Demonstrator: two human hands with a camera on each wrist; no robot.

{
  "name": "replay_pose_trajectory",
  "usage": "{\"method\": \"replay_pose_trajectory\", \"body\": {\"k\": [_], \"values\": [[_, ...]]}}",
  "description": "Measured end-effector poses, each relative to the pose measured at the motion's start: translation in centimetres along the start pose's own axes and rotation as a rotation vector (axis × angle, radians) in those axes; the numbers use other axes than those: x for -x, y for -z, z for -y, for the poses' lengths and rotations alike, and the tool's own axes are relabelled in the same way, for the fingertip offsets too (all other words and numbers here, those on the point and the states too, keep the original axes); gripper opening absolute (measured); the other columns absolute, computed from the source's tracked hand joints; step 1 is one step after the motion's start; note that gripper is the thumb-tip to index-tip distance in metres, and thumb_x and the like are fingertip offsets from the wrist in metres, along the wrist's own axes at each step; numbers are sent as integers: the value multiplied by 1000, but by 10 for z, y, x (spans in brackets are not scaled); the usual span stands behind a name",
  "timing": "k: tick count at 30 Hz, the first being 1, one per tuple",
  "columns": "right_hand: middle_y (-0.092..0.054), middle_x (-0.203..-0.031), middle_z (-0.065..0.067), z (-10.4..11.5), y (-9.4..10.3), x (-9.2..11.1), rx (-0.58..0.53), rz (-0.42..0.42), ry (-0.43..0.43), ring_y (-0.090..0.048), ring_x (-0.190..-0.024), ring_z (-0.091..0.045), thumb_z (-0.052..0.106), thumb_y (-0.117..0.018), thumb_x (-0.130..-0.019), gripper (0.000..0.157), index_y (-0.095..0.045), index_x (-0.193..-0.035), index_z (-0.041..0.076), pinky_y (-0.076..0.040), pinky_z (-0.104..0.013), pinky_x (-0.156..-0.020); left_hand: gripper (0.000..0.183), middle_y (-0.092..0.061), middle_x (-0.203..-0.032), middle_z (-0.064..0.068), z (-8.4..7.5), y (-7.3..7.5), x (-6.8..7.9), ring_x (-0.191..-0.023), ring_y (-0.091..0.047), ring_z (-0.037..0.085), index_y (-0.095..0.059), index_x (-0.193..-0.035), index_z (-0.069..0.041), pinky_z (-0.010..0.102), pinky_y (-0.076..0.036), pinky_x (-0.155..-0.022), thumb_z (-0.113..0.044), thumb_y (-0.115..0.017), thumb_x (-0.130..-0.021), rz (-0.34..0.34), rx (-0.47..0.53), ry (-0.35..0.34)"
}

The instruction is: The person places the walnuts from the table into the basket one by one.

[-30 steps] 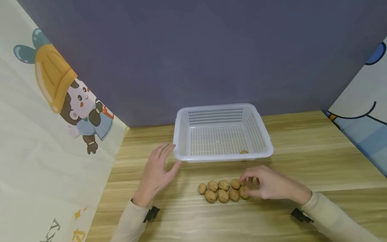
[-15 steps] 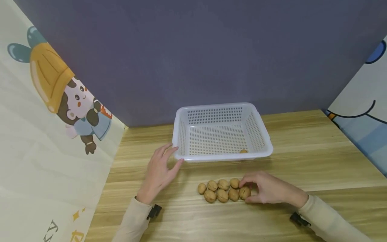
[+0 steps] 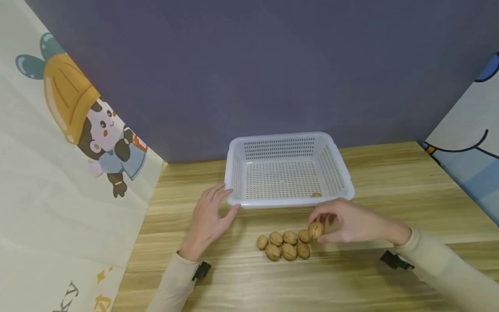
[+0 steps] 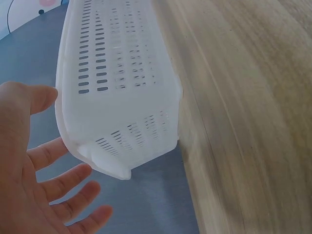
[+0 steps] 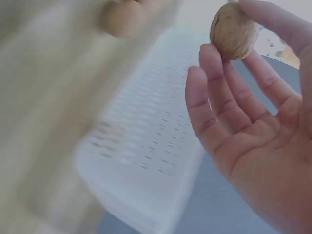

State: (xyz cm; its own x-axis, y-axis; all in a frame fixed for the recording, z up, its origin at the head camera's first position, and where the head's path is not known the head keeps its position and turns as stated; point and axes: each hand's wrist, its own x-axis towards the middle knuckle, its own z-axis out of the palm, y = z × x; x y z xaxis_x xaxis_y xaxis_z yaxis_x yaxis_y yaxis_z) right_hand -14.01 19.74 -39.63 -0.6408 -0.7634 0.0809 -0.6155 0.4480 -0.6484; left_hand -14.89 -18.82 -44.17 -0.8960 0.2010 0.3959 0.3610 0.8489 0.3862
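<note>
My right hand [image 3: 352,223] pinches a walnut [image 3: 316,230] between thumb and fingertips, raised a little over the right end of a group of walnuts. In the right wrist view this brown, ridged walnut [image 5: 234,31] sits at the fingertips, the other fingers loosely bent below. Several walnuts [image 3: 289,251] lie in two short rows on the table. Behind them stands a white perforated plastic basket [image 3: 288,202]. Its front left corner has my left hand [image 3: 208,223] beside it, fingers spread and relaxed, thumb and index fingertips right at the rim. One walnut [image 3: 316,195] shows inside the basket.
The wood-grain table [image 3: 253,286] backs onto a dark blue-grey panel [image 3: 273,73]. A pale sheet with a cartoon figure [image 3: 105,125] stands at the left, another printed sheet [image 3: 464,125] at the right. Black wrist mounts [image 3: 395,261] sit on both sleeves.
My right hand has taken hold of the rightmost front-row walnut and lifted it up toward the basket. My left hand has shifted slightly closer to the basket's corner.
</note>
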Motion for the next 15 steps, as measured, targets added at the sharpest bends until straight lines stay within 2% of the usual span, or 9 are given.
{"method": "replay_pose_trajectory", "body": {"k": [4, 9, 15], "values": [[-69, -98, 15, 11, 33, -15, -32, 15, -14, -65, -83, -4, 35, -81, -82, 34, -68, -111, 24, -58, -26, -74, 54, -51, -148, 9, -2, 1, -2, -136, -46, 28, -65, -128, -18, 53, -41, -111, -56, -62, -90, 7, -4, -5], [-69, -104, 10, 18, 71, -41, -39, 25, -81, -67, -90, -8, 39, -80, -83, 37, -67, -115, 25, -59, -27, -79, 52, -50, -149, 7, -5, 1, -3, -137, -45, 28, -66, -125, -18, 54, -41, -111, -56, -62, -90, 25, -13, 4], [-69, -110, 2, 7, 97, -83, -69, -7, -160, -67, -97, -14, 35, -79, -84, 42, -64, -121, 21, -59, -29, -81, 51, -51, -147, 7, -7, 1, -2, -136, -46, 28, -68, -121, -17, 53, -41, -111, -56, -62, -90, 23, -20, 10]]}}
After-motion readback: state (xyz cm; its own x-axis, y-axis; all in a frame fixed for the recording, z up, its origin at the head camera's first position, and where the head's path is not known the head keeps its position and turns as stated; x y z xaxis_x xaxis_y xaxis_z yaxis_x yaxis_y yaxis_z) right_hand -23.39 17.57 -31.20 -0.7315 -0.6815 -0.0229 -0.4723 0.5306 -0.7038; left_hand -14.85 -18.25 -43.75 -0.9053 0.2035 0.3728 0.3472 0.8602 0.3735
